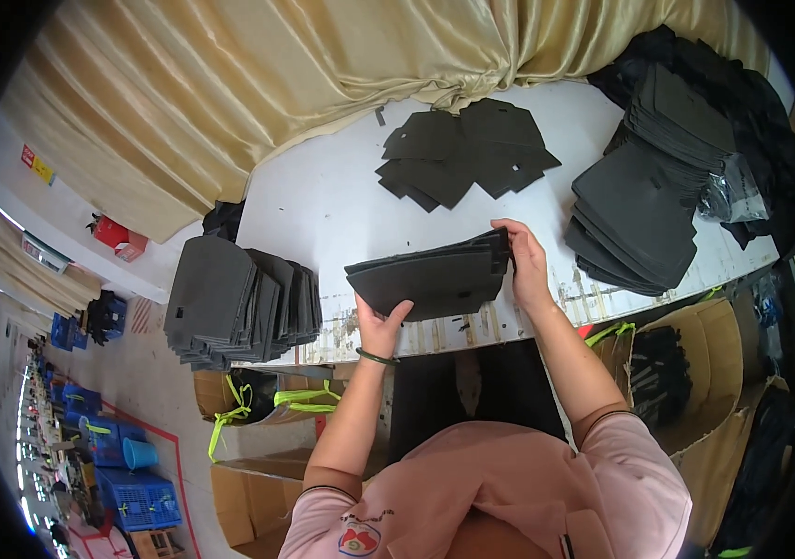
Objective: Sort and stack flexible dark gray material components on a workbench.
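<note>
Over the table's near edge I hold a small stack of black foam-like sheets (430,279), tilted so their long edges show. My left hand (380,321) grips the stack's lower left corner, thumb on the front face and fingers hidden behind. My right hand (526,264) is at the stack's right end, its fingers bent over the upper right corner. To the left stands a thick pile of similar black sheets (211,293). Flat pieces with small cut-outs (462,149) lie overlapping at the table's far middle. Another fanned pile (635,210) rests on the right.
The white table (313,205) has a worn, stained front edge. Cardboard boxes (695,354) stand below it on both sides, some with yellow-green ties. Black fabric and a clear plastic bag (742,191) sit at the far right. A gold curtain (323,65) hangs behind; blue crates (136,498) stand on the floor at left.
</note>
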Motion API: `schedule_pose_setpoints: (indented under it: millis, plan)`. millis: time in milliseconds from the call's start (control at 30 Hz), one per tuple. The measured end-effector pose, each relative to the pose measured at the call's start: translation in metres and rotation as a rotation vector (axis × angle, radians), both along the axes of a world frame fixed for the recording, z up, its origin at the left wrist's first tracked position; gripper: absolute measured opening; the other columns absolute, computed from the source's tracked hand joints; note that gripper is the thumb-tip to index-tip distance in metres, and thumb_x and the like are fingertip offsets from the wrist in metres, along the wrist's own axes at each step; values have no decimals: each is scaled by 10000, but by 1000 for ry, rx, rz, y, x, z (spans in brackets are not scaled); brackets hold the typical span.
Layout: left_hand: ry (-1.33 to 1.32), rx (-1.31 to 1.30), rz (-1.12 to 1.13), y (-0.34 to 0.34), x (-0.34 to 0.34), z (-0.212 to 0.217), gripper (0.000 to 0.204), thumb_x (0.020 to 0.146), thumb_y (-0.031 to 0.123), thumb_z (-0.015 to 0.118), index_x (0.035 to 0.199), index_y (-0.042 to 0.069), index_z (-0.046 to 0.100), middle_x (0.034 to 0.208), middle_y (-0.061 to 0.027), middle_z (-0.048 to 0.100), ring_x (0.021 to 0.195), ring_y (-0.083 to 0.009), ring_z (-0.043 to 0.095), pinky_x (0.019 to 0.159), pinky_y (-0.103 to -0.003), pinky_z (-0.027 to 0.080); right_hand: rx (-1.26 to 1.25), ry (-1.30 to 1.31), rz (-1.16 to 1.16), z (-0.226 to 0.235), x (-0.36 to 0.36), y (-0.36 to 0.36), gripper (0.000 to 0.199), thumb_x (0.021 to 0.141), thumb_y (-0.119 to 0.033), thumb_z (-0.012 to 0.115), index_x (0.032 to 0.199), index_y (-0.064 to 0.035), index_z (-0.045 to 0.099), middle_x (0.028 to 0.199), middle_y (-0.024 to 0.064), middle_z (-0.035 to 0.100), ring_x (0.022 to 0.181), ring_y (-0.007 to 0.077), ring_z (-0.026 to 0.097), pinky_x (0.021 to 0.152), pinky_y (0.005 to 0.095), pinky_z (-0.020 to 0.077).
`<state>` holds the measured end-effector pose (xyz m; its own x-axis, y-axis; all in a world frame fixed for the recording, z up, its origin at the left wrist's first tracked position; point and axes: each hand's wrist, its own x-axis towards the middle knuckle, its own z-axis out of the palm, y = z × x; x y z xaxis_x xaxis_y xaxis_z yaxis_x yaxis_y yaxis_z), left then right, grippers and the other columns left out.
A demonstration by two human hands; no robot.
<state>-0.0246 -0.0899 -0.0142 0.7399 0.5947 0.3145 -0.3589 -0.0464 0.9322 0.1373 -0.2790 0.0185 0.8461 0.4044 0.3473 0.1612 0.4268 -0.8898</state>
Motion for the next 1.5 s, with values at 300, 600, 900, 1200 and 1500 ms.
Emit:
schedule_pose_setpoints:
  millis: [300,600,900,1200,1500]
  plan:
    - [14,-23,17,-8,13,3,688,696,-81,742,1278,25,390,1176,-90,544,1070,-182,533,941,-304,424,73,28,152,-2,-4,-9,658,955,-558,312,1269,2,457,1129,85,578,1034,140,536,937,281,402]
    - [40,-334,-32,-7,4,-16,628,722,-150,651,1275,49,431,1228,-75,535,1127,-189,512,988,-324,395,-45,-83,203,-37,-25,-17,568,975,-333,457,1413,-19,276,1366,108,415,1275,182,366,1059,304,272]
    - [-6,-516,-123,5,-3,-26,550,771,-117,620,1270,44,453,1221,-96,555,1117,-226,540,993,-358,414,-325,114,180,-39,-9,-22,244,899,-42,568,1139,5,583,975,23,630,890,83,556,807,219,446]
    - [-10,-700,-175,12,-2,-40,441,826,-66,599,1239,45,496,1206,-107,577,1098,-244,562,985,-383,435,-196,-105,-360,25,7,-21,208,898,-66,578,1087,19,600,966,39,644,844,99,570,782,229,458]
    - [37,-719,-139,27,-12,-48,381,870,24,578,1242,41,495,1222,-113,565,1120,-270,549,984,-408,433,261,-21,-316,93,61,-55,225,919,-56,546,1121,39,576,1005,71,653,887,115,600,839,242,461]
